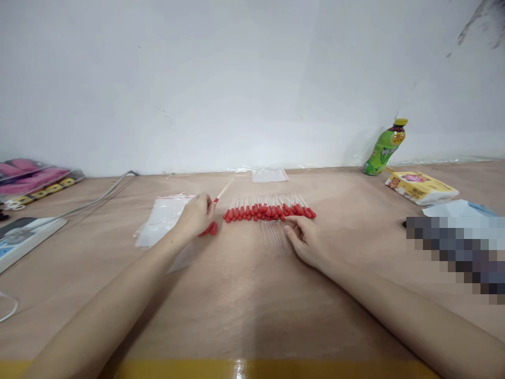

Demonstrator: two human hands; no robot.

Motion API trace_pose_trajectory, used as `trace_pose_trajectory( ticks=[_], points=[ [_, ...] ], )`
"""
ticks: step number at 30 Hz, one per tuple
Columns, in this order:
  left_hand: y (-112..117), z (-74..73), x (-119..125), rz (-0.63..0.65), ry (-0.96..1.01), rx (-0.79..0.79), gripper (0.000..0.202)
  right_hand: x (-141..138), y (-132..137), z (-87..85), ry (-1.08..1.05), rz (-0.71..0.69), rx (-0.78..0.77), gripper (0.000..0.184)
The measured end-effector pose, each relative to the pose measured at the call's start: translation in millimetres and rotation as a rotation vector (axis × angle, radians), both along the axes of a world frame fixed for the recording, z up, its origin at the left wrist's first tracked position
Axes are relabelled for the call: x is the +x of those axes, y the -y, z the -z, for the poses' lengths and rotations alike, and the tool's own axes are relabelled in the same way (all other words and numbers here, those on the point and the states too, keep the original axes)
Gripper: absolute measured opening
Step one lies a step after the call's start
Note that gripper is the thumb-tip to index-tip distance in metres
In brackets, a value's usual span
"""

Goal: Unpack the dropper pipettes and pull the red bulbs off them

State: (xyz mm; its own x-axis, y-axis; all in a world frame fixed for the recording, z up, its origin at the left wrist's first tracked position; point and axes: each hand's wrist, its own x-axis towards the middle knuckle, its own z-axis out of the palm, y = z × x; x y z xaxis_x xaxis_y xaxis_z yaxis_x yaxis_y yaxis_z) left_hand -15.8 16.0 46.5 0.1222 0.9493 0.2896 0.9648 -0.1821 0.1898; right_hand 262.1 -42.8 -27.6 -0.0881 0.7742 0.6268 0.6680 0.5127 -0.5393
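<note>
My left hand (198, 213) is closed around a slim dropper (223, 191), its pale tube slanting up and right from a red collar. Under that hand, a few red bulbs (209, 230) lie beside clear plastic bags (161, 218). A dense row of droppers with red bulbs (268, 211) lies at the centre, tubes pointing to the wall. My right hand (305, 239) is at the row's near edge, index fingertip at a red bulb and thumb apart from it. Bare clear tubes (273, 239) lie just left of its thumb.
A flat clear bag (270, 175) lies by the wall. To the right are a green bottle (384, 150), a yellow tissue pack (420, 187) and a blurred dark object (457, 252). On the left are a power strip (35, 239), a grey cable (98, 200) and bagged pink items (35, 176).
</note>
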Motion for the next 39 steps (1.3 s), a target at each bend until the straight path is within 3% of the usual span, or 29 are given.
trace_pose_trajectory(
  ticks=[3,7,10,14,19,23,28,31,39],
  points=[
    [20.2,12.1,9.5,0.226,-0.034,0.210,0.019,2.3,-3.6,1.8,-0.034,0.011,0.089,0.033],
    [40.5,36.4,22.7,0.484,-0.066,0.296,0.017,6.1,-5.1,0.9,-0.064,-0.038,0.101,0.037],
    [44.1,51.4,27.7,0.597,-0.033,0.363,0.015,6.5,-1.2,-3.8,0.005,-0.065,0.137,0.038],
    [43.4,61.8,28.8,0.670,0.018,0.430,0.008,0.6,6.1,-8.8,0.260,-0.153,0.238,0.040],
    [48.7,63.8,30.2,0.748,0.005,0.542,0.004,-8.7,8.4,-8.2,0.435,-0.173,0.323,0.027],
    [53.9,63.3,34.0,0.786,0.041,0.542,0.009,-10.6,7.3,-7.4,0.441,-0.152,0.315,0.022],
    [56.4,60.4,44.4,0.767,0.148,0.368,0.026,-10.0,8.0,-6.7,0.441,-0.193,0.333,0.019],
    [55.1,59.3,50.1,0.805,0.154,0.304,0.017,-10.8,9.2,-7.5,0.447,-0.211,0.336,0.019],
    [57.0,57.0,53.0,0.823,0.140,0.367,0.012,-14.2,7.4,-3.7,0.397,-0.337,0.312,0.024]
  ],
)
